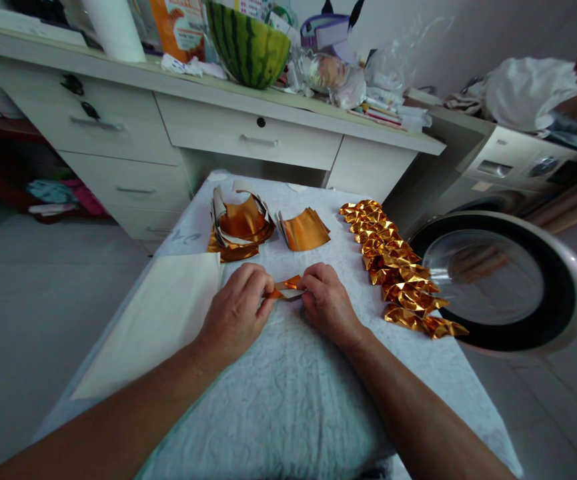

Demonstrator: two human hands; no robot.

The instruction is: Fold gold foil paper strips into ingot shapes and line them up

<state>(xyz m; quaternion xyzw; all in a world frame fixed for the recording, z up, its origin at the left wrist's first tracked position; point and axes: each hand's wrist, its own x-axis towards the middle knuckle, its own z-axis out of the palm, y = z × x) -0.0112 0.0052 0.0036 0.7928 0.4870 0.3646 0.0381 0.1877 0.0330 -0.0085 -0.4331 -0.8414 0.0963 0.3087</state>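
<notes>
A partly folded sheet of gold foil paper (pixel 287 288) is stretched between my two hands, its pale underside showing along the near edge. My left hand (pixel 241 303) pinches its left end between thumb and fingers. At the other end, my right hand (pixel 327 297) grips it with curled fingers. Just beyond lie a curled stack of gold foil sheets (pixel 241 220) and a smaller curved stack (pixel 305 230). Rows of folded gold foil pieces (pixel 393 260) line the table's right side.
A cloth-covered table (pixel 288 400) carries everything, with a large cream paper sheet (pixel 153 320) at its left. Behind stands a white desk (pixel 248 137) holding a cut watermelon (pixel 248 47) and clutter. A washing machine's open round door (pixel 563 287) sits close on the right.
</notes>
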